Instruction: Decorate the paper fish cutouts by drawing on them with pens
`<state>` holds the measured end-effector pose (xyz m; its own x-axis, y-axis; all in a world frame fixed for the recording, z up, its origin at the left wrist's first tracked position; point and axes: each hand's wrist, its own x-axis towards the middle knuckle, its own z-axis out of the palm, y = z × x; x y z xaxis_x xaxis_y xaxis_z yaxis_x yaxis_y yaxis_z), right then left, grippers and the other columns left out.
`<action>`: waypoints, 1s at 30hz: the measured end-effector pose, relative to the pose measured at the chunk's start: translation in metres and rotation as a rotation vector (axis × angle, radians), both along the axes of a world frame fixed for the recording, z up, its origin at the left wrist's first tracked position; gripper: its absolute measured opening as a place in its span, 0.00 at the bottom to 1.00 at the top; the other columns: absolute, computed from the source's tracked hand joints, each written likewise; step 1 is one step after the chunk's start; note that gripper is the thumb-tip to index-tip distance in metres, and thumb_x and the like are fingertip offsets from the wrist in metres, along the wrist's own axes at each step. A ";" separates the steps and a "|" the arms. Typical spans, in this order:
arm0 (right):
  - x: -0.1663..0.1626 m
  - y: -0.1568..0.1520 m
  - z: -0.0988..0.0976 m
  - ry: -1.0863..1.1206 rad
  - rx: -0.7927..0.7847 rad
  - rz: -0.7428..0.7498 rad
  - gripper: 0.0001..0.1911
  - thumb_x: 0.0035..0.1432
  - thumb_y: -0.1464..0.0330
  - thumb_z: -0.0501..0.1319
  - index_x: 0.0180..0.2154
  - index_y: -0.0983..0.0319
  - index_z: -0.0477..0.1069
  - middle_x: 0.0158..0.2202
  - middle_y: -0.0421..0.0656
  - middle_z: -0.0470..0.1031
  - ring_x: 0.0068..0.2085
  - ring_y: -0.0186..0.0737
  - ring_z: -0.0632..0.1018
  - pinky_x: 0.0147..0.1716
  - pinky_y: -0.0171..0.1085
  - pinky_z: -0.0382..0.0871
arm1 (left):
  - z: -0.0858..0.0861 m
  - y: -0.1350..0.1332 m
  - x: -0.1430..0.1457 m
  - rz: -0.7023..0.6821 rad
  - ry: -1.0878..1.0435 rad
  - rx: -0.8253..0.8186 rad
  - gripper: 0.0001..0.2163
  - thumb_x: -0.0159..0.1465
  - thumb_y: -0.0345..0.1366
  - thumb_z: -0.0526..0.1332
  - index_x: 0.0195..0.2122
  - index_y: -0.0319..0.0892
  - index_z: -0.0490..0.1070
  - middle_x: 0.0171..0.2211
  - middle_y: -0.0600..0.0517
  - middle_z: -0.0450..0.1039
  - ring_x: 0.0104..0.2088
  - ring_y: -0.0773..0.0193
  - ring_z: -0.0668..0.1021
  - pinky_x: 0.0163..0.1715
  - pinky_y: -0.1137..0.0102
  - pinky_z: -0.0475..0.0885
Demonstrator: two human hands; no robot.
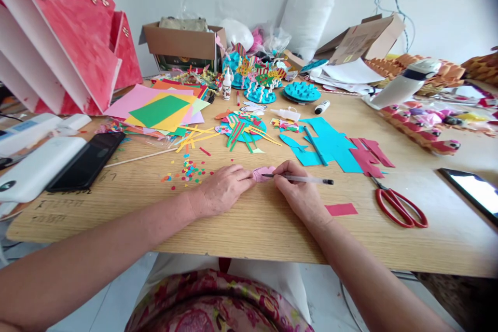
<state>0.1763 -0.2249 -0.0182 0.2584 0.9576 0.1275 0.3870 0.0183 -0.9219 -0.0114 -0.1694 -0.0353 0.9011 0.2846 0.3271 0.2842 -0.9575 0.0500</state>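
My left hand (223, 188) rests flat on the wooden table (249, 228) and pins down a small pink paper piece (261, 174) with its fingertips. My right hand (299, 189) grips a pen (307, 179), whose tip touches that pink piece while its dark cap end points right. Both hands meet near the table's front middle. Part of the pink piece is hidden under my fingers.
Red scissors (400, 207) and a red paper scrap (341, 209) lie right of my hands. Blue and red cutouts (330, 146), coloured paper sheets (161, 110), confetti (189, 172), a black phone (87, 161), glue bottles (226, 85), cardboard boxes (182, 44) and a tablet (472, 189) crowd the table.
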 end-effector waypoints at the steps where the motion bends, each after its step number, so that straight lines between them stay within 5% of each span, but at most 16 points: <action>1: 0.000 0.000 -0.001 -0.004 0.004 -0.001 0.01 0.40 0.68 0.55 0.21 0.59 0.62 0.16 0.33 0.61 0.20 0.32 0.60 0.20 0.33 0.52 | 0.000 0.000 0.000 0.002 0.005 -0.002 0.16 0.64 0.23 0.51 0.52 0.35 0.65 0.46 0.46 0.70 0.46 0.58 0.69 0.50 0.62 0.66; 30: 0.001 -0.001 -0.003 -0.016 0.017 0.005 0.02 0.43 0.68 0.56 0.22 0.59 0.63 0.17 0.33 0.61 0.20 0.32 0.61 0.20 0.33 0.52 | -0.002 0.002 0.000 -0.001 0.007 0.011 0.18 0.65 0.24 0.50 0.56 0.36 0.62 0.48 0.45 0.69 0.45 0.60 0.69 0.48 0.64 0.67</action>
